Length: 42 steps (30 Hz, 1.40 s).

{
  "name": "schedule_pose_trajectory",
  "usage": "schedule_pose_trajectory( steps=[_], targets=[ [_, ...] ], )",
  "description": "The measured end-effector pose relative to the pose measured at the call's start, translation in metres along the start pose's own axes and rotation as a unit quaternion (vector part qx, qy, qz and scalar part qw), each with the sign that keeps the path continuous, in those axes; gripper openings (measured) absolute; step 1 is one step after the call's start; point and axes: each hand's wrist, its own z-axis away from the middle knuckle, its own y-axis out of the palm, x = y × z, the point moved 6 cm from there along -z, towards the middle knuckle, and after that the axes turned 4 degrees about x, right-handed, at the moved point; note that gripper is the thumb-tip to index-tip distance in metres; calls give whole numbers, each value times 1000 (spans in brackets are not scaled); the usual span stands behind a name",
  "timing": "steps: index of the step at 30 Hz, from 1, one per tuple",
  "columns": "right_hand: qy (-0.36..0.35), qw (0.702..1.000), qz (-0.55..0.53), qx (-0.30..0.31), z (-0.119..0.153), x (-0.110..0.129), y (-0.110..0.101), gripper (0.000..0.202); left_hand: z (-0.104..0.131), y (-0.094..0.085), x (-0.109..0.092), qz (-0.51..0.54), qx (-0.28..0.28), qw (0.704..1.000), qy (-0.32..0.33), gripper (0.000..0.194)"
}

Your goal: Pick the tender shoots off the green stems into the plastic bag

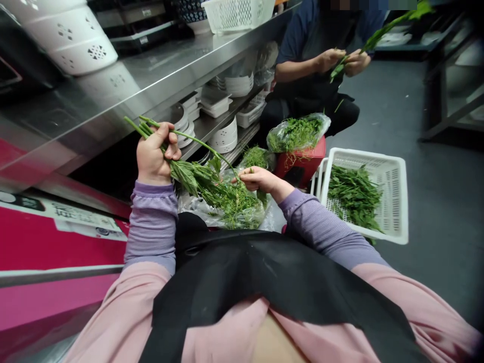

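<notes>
My left hand (157, 154) is closed around the stems of a bunch of leafy greens (189, 176), whose leaves hang down to the right. One long green stem (200, 142) arcs from that bunch across to my right hand (260, 179). The fingers of my right hand pinch the stem near its far end. Below both hands lies an open clear plastic bag (200, 209) with a heap of green trimmings (242, 204). To the right stands a white plastic basket (397, 196) holding a pile of cut green stems and leaves (355, 194).
A co-worker (321, 55) crouches ahead, holding a leafy stem in both hands. Another bag of greens (302, 131) rests on a red box (302, 164). At left runs a steel counter (162, 75), with white dishes (223, 136) on its lower shelves. Grey floor (385, 111) lies at right.
</notes>
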Motion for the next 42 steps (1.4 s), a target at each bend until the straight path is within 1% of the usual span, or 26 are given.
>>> schedule_pose_trajectory(
  steps=[1, 3, 4, 6, 8, 9, 12, 13, 14, 15, 17, 19, 20, 21, 23, 24, 25, 26, 28, 30, 33, 35, 37, 39, 41, 42],
  targets=[
    [7, 999, -13, 29, 4, 4, 10, 40, -1, 1, 3, -6, -3, 1000, -3, 16],
    [11, 998, -33, 48, 10, 8, 22, 39, -3, 2, 8, -17, -10, 1000, -12, 16],
    [9, 998, -45, 40, 13, 9, 26, 38, -3, 2, 10, -18, -11, 1000, -14, 17],
    [8, 998, -68, 1, 14, 5, 26, 37, -3, 3, 11, -17, -7, 1000, -8, 18],
    [2, 994, -87, -72, 13, -4, 16, 33, 0, 5, 10, -31, 1, 999, 9, 19],
    [-2, 988, -95, -121, 12, -10, 8, 30, 2, 6, 8, -43, 3, 999, 23, 20],
    [14, 951, -93, -296, 14, -35, -26, 19, 7, 8, 2, -84, 7, 994, 63, 22],
    [36, 938, -70, -336, 16, -44, -37, 17, 8, 9, 0, -97, 9, 993, 71, 21],
    [62, 930, -31, -360, 17, -50, -46, 17, 8, 9, -1, -109, 12, 991, 73, 20],
    [85, 925, 21, -370, 17, -54, -53, 21, 8, 9, -1, -118, 17, 990, 70, 20],
    [91, 914, 141, -370, 17, -46, -60, 34, 5, 9, 2, -117, 28, 991, 57, 18],
    [41, 910, 218, -351, 15, -23, -55, 33, 3, 10, 7, -105, 38, 993, 39, 17],
    [9, 918, 230, -322, 13, -10, -47, 31, 2, 12, 11, -100, 42, 994, 30, 17],
    [-20, 933, 230, -277, 10, 4, -35, 31, 1, 13, 15, -99, 46, 994, 22, 17],
    [-56, 960, 217, -167, 8, 27, -8, 36, 1, 17, 22, -100, 52, 994, 10, 18],
    [-69, 966, 215, -123, 8, 35, 4, 36, 1, 18, 25, -99, 54, 994, 8, 19],
    [-84, 967, 219, -96, 10, 42, 14, 34, 1, 20, 27, -98, 54, 994, 7, 19],
    [-102, 965, 224, -86, 13, 47, 21, 31, 0, 20, 30, -97, 54, 994, 7, 19],
    [-126, 962, 221, -98, 19, 49, 27, 26, 0, 21, 33, -97, 51, 994, 7, 19],
    [-122, 967, 191, -118, 24, 43, 27, 23, 0, 20, 36, -100, 48, 994, 6, 19],
    [-101, 982, 101, -125, 27, 29, 26, 19, 3, 20, 40, -98, 48, 994, 5, 20],
    [-101, 983, 7, -150, 26, 23, 21, 20, 8, 24, 44, -95, 58, 994, 1, 19],
    [-88, 969, -107, -205, 25, 15, 8, 22, 15, 30, 48, -98, 69, 993, -2, 19],
    [-70, 936, -205, -277, 27, 4, -10, 24, 21, 35, 49, -99, 75, 992, -1, 19],
    [-65, 903, -262, -335, 30, -5, -27, 25, 25, 38, 49, -93, 77, 993, 2, 19],
    [-65, 894, -277, -346, 32, -8, -33, 24, 25, 40, 49, -90, 81, 993, -1, 19]
  ],
)
